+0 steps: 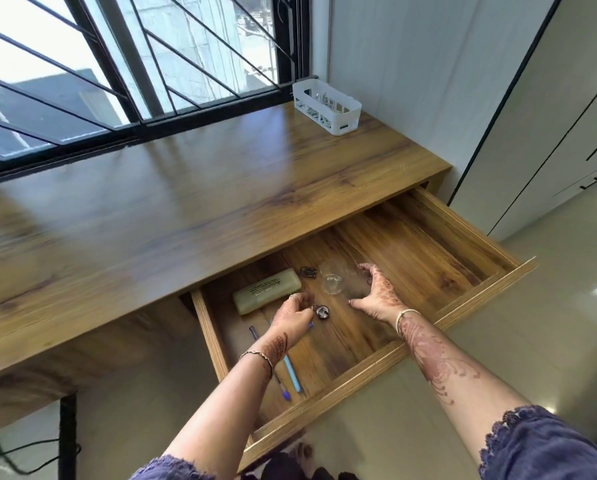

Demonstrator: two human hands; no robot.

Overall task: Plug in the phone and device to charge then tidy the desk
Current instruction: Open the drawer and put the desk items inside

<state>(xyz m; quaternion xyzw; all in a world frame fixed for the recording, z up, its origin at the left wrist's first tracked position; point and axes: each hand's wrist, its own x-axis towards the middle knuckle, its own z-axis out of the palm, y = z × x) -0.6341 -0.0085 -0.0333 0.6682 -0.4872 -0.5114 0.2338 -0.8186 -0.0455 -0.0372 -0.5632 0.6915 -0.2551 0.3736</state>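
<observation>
The wooden desk's drawer [463, 308] is pulled out wide. Inside it, my left hand [292, 315] pinches a small round metal keyring [321, 311] just above the drawer floor. My right hand [376, 292] is spread open around a clear glass [335, 280] lying on its side, fingers close to it but not clasping it. A pale green case [267, 294] rests at the drawer's back left, with a small dark clip [308, 271] beside it. Under my left forearm lie pens [292, 372]. No phone is in view.
A white slotted basket [326, 107] holding cables stands at the desk's far right corner by the window. The desktop [186, 202] runs along a barred window. A black cable [9, 459] trails on the floor at lower left. Cupboards stand to the right.
</observation>
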